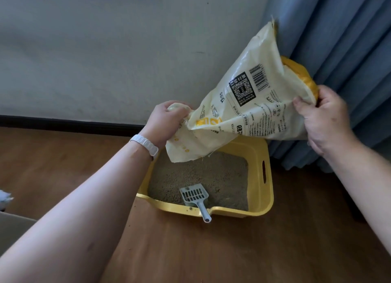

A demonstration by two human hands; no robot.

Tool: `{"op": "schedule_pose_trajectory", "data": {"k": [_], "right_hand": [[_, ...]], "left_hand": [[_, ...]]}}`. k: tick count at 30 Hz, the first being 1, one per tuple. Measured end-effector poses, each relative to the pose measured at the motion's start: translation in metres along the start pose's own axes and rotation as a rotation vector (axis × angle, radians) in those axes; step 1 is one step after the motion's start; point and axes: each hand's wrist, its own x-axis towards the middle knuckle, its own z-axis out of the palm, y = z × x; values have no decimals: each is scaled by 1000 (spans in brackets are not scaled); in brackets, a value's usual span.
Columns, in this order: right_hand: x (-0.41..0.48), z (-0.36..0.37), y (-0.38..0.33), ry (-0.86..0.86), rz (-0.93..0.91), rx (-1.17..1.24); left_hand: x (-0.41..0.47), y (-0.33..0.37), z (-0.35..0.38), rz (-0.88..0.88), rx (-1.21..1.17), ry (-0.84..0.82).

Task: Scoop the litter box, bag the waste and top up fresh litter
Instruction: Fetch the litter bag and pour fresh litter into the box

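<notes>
A cream and yellow litter bag (249,105) hangs tilted above the yellow litter box (259,177), its torn mouth pointing down over the far left corner. My left hand (167,122) grips the bag near that mouth. At the bag's raised bottom end, my right hand (325,117) pinches the corner. Grey-brown litter (211,177) fills the box. A grey slotted scoop (195,196) lies in the litter, its handle resting over the front rim.
The box sits on a wooden floor (232,251) against a white wall (105,60) with a dark skirting. Blue curtains (342,39) hang at the right, just behind the bag. A white crumpled object (4,199) and a pale surface (12,225) show at the left edge.
</notes>
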Motion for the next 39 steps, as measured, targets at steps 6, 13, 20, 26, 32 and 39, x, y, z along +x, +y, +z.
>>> {"op": "schedule_pose_trajectory", "data": {"k": [6,13,20,26,32,39], "right_hand": [[0,2,-8,-13,-43,-14],[0,1,-19,-13,-97,-41],[-1,-1,-16,-20,-99,-73],[-1,0,-17,-15,-94,-87],[0,0,-16,-1,-87,-114],[3,-16,-13,50,-36,-130]], "left_hand": [[2,-7,0,-8,-61,21],[-3,-12,4,3,-92,54],[-6,-16,8,-14,-94,59],[-7,-16,7,-12,-90,59],[-7,-16,10,-12,-74,55],[-13,-6,22,15,-61,-15]]}}
